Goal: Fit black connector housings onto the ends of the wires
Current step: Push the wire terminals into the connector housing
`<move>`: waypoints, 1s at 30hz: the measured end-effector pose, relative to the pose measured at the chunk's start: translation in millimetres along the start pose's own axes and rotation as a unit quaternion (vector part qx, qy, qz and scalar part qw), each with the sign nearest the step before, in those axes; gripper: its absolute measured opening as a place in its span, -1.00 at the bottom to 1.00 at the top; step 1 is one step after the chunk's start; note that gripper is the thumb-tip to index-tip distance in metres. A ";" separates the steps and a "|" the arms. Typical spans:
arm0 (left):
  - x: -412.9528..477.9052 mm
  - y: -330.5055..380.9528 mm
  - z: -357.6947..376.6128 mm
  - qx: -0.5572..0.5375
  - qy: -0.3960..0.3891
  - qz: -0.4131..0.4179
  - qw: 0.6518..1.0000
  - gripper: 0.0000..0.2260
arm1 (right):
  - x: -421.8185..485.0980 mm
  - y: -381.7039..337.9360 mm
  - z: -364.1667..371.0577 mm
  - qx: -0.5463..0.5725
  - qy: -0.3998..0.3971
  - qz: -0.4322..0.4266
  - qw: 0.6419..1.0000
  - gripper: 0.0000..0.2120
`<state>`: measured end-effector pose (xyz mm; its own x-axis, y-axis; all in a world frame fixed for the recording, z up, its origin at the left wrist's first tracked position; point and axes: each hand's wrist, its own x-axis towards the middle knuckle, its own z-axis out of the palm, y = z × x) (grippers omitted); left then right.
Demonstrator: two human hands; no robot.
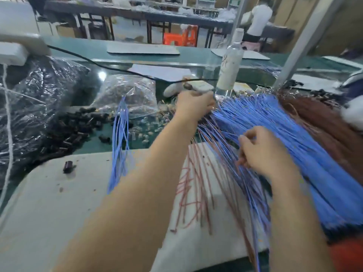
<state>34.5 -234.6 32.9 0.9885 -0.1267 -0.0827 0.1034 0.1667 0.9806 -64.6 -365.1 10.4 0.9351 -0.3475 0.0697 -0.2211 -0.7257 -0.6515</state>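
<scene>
Wires: a thick blue fan across the right of the table. Its far ends lie near the bottle and its near ends run off the front edge. Thin brown strands are mixed into its left side, over the pad.
Brown bundle: just beside the fan on its right, with neither hand on it.
Bunch: a few blue wires set apart, left of the left arm, running from the clear bag down onto the pad. It is too blurred to tell whether their ends bear housings.
Housings: a black heap on the table at the left, against the black bag and well apart from both hands.
Lone housing: by itself on the pad, near the heap.
Left hand: reaches to the far ends of the fan. Its fingers are hidden behind the back of the hand, so its grip cannot be told.
Right hand: set in the middle of the fan, fingers curled, the tips pinching a few strands.
Done: no fitted housing shows anywhere on the fan or the brown bundle.
Step in hand: by the look of it, picking wires out of the fan. Neither hand has a housing.
Left: nearly all of it, judging by the size of the fan and the heap. That means separating a wire, fetching a housing and pushing the end in, over and over.
</scene>
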 end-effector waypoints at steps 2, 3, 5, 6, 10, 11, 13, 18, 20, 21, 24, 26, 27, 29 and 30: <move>2.5 -41.0 19.8 0.162 -0.034 -0.004 0.986 -0.87 | 5.8 19.7 19.0 -0.108 -0.005 0.037 0.993 -0.84; 2.6 -57.3 25.1 0.249 -0.036 0.009 0.968 -0.88 | 7.8 26.7 26.5 -0.127 -0.008 0.051 0.991 -0.83; 2.8 -78.7 29.0 0.364 -0.020 0.054 0.929 -0.89 | 9.7 32.6 33.9 -0.125 -0.005 0.073 0.989 -0.89; 2.6 -83.6 29.1 0.386 -0.016 0.071 0.920 -0.90 | 10.3 32.2 34.9 -0.122 -0.001 0.076 0.990 -0.91; 4.6 -79.8 25.2 0.376 -0.008 0.094 0.922 -0.92 | 11.4 17.7 31.8 -0.112 0.001 0.042 0.993 -0.87; 4.5 -74.9 21.2 0.358 0.000 0.099 0.928 -0.92 | 10.6 9.0 30.0 -0.101 0.004 0.028 0.994 -0.83; 2.3 -61.7 8.4 0.308 0.025 0.112 0.944 -0.93 | 7.9 -12.9 26.4 -0.078 0.003 -0.001 0.997 -0.79; -9.4 -24.2 -47.0 0.139 0.108 0.099 0.979 -0.94 | 5.2 -76.6 44.3 -0.077 -0.056 -0.100 0.990 -0.78; -16.3 -11.5 -77.1 0.105 0.153 0.100 0.977 -0.93 | 4.3 -99.6 68.4 -0.078 -0.081 -0.120 0.986 -0.75; -19.7 -5.6 -92.6 0.082 0.177 0.102 0.975 -0.92 | 3.0 -110.0 83.2 -0.075 -0.087 -0.135 0.984 -0.74; -31.3 7.2 -139.6 0.006 0.242 0.110 0.964 -0.89 | -4.2 -139.2 134.8 -0.041 -0.095 -0.212 0.972 -0.81; -38.8 10.1 -168.9 -0.028 0.280 0.107 0.954 -0.89 | -10.6 -155.2 169.6 -0.070 -0.096 -0.255 0.960 -0.80; -42.0 9.8 -181.1 -0.037 0.293 0.102 0.950 -0.89 | -12.6 -160.5 185.4 -0.101 -0.090 -0.269 0.954 -0.78; -46.9 5.4 -199.9 -0.029 0.315 0.090 0.944 -0.88 | -14.9 -166.9 210.8 -0.162 -0.070 -0.278 0.944 -0.78; -48.6 1.8 -205.7 -0.013 0.322 0.086 0.943 -0.88 | -15.2 -168.6 218.8 -0.177 -0.060 -0.277 0.942 -0.77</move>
<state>9.3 -27.0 2.1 0.8523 0.5226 -0.0225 -0.0701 0.1566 0.9852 19.0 -107.5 -46.1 0.9540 0.1973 0.2260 0.2516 -0.9363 -0.2450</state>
